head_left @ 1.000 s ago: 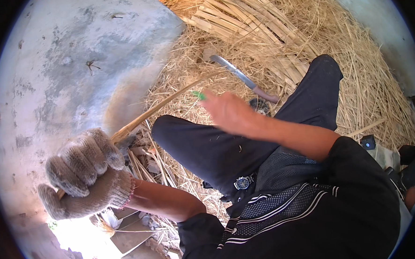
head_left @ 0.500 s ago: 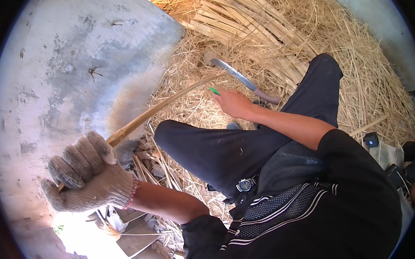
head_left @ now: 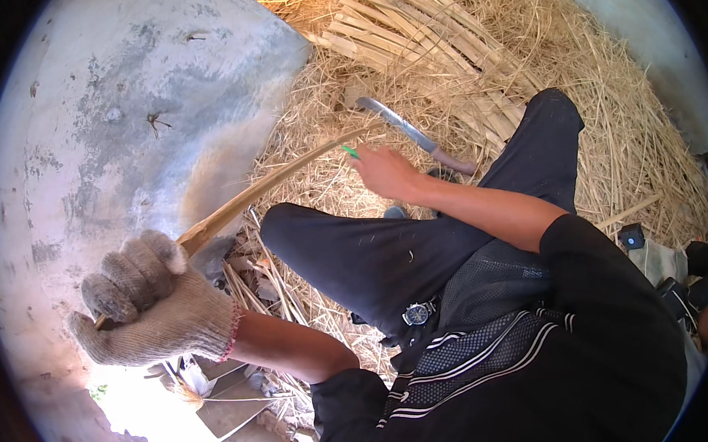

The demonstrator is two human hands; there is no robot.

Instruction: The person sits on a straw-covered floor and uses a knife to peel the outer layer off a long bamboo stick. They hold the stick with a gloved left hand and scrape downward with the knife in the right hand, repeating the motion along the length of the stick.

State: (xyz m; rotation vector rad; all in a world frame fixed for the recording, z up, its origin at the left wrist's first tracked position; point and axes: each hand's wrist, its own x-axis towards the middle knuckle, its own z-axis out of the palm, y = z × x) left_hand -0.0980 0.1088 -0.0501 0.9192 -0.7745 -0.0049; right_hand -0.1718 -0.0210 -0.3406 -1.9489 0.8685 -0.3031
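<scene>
A knitted grey work glove covers my left hand [head_left: 146, 304], whose fingers are wrapped round the near end of a long bamboo strip [head_left: 264, 186]. The strip slants up and away to the right, bending slightly toward its far end. My bare right hand [head_left: 387, 173] is closed beside the strip's far part. From its fingers sticks the tip of a small green object [head_left: 349, 151]; the rest is hidden in the grip, so its kind is unclear. Just beyond that hand lies a machete [head_left: 401, 122] with a wooden handle, resting on the shavings.
Several split bamboo strips [head_left: 433, 41] lie in a heap at the far side. Thin shavings [head_left: 621, 119] cover the floor around my folded legs [head_left: 356, 257]. A weathered wall [head_left: 86, 155] stands close on the left. A small black box [head_left: 632, 237] sits at the right.
My right hand, with the green object, has moved a little left along the bamboo strip. The left hand keeps its hold nearly in place.
</scene>
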